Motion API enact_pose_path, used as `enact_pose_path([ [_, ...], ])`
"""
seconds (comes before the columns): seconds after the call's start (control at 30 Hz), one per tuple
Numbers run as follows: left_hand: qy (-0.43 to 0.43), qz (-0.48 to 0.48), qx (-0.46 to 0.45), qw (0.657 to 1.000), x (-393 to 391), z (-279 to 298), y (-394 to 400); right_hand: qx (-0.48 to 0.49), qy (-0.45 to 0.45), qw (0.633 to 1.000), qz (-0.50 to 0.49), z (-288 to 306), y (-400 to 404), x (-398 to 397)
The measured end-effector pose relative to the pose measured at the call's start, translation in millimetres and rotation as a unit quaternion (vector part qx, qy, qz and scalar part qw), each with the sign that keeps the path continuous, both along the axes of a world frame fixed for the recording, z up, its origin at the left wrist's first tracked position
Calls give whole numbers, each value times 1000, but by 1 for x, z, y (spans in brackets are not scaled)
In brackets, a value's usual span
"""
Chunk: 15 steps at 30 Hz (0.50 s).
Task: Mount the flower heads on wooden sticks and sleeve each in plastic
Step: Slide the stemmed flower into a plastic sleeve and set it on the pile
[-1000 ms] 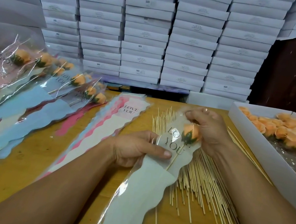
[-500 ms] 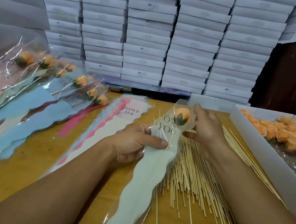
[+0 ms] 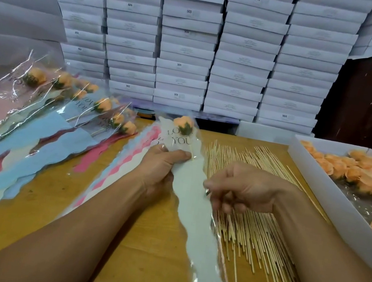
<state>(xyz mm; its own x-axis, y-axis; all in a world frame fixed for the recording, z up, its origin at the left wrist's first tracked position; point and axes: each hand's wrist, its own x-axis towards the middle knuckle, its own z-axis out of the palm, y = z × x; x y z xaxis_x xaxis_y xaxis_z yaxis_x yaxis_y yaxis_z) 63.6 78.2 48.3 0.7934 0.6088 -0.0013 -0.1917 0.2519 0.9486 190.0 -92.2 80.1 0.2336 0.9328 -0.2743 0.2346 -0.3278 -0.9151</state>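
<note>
Head view: left hand [image 3: 165, 162] now pinching the plastic sleeve [image 3: 197, 205] mid-frame, just under the flower head [image 3: 184, 123], risen toward upper centre with its wooden stick [image 3: 191, 150] inside. Right hand [image 3: 243, 188], off the bloom, dropped to the sleeve's right edge, fingers curled, seemingly nipping the film. Sleeving looking nearly done; heading next for the finished pile [image 3: 46, 115], upper left.

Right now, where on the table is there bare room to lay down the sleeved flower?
Bare wood lies between the finished sleeves and the left forearm. The wooden sticks crowd the right, up to the flower box.
</note>
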Motion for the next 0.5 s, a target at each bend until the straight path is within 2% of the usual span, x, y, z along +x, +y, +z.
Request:
enact_pose_path([
  [0.07,12,44,20,999,3,-2,-1,-25,-17,999,38,0,1,-5],
  [0.13,21,69,26,997,5,-2,-1,-30,-24,999,35,-2,2,-8],
  [0.27,44,45,34,997,9,8,-2,-17,-15,1000,11,-4,4,-12],
  [0.4,127,29,95,987,12,23,-5,7,6,1000,-23,-4,7,-13],
  [0.5,211,37,194,957,10,29,-12,41,13,996,-75,-7,11,-12],
])
